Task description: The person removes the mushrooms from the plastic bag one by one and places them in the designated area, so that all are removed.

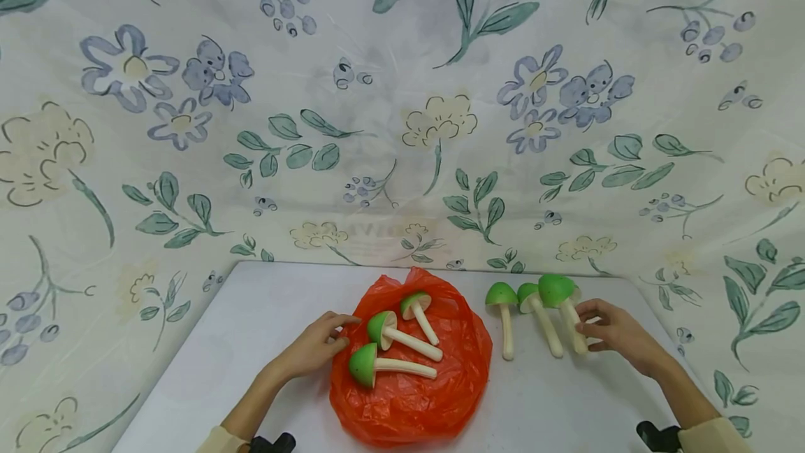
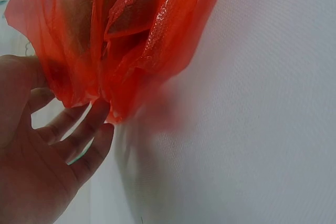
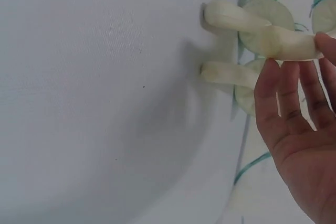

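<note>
In the head view, a red plastic bag (image 1: 409,407) lies on the white tabletop with three green-capped toy mushrooms (image 1: 411,368) on top of it. My left hand (image 1: 317,344) is at the bag's left edge; the left wrist view shows its fingers and thumb at the edge of the bunched red film (image 2: 152,40). With the fingertips and thumb of my right hand (image 1: 613,331) I pinch the stem of another mushroom (image 1: 558,291), right of the bag. Beside it are two more mushrooms (image 1: 502,296), stems pointing toward me. The held stem (image 3: 296,44) also appears in the right wrist view.
The white tabletop (image 1: 207,362) extends on both sides of the bag. Behind and around it hangs a floral cloth (image 1: 377,117), meeting the table's back edge just beyond the mushrooms. Dark wrist mounts (image 1: 273,442) show at the bottom.
</note>
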`<state>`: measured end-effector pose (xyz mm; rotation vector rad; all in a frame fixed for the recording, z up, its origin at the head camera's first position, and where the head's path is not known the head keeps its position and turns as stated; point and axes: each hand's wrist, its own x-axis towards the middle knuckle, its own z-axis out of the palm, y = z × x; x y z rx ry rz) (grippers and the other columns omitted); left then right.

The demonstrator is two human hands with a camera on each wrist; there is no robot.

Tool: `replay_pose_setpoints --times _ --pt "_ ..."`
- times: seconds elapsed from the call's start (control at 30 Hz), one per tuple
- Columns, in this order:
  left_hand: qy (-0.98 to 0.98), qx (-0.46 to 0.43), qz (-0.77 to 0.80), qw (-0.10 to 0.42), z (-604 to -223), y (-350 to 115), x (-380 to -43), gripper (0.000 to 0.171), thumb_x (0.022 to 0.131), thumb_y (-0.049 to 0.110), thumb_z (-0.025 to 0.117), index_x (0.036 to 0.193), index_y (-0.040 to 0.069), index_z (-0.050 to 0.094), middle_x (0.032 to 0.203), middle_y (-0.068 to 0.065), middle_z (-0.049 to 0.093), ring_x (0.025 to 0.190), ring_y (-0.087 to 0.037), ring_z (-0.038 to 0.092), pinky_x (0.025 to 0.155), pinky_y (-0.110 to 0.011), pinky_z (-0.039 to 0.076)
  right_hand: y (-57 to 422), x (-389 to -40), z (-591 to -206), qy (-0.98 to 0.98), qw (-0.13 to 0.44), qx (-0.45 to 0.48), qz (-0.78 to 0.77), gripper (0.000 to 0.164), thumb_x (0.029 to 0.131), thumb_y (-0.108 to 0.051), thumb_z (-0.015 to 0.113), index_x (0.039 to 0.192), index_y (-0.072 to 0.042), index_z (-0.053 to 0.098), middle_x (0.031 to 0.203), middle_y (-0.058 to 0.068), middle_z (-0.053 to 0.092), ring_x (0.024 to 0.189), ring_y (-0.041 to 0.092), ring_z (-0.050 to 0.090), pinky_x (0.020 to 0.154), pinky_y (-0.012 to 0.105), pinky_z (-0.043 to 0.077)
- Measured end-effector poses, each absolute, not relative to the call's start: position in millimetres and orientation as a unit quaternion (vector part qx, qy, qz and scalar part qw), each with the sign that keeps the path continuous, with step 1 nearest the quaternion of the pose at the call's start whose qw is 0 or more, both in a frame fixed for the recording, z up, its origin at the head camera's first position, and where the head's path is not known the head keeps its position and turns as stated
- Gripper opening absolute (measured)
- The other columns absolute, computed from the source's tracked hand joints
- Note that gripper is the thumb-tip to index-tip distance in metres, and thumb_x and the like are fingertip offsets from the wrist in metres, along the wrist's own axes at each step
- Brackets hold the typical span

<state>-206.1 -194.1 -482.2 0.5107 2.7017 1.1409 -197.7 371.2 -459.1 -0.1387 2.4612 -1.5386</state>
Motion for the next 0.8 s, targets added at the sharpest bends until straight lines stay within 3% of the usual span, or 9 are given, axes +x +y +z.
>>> replay_pose_setpoints --times 0.6,0.8 --pt "0.907 0.157 0.382 0.084 -481.8 -194.5 -206.3 0.036 0.094 0.006 0.059 0.130 0.010 0.065 0.116 -0.009 0.058 0.098 -0.022 0.058 0.083 -0.039 0.056 393.3 -196.3 -467.4 0.851 0.049 -0.035 -0.521 0.038 0.099 -0.016 0.062 0.125 0.002 0.042 0.126 0.029 0.048 0.098 0.025 0.062 0.076 0.040 0.059" --pt "0.908 0.158 0.380 0.082 -481.2 -193.7 -206.4 0.036 0.095 0.005 0.060 0.130 0.010 0.065 0.116 -0.009 0.058 0.099 -0.022 0.058 0.084 -0.040 0.056 404.7 -193.5 -469.7 0.859 0.035 -0.029 -0.510 0.035 0.101 -0.018 0.060 0.125 0.003 0.046 0.126 0.027 0.049 0.097 0.016 0.061 0.076 0.037 0.059"
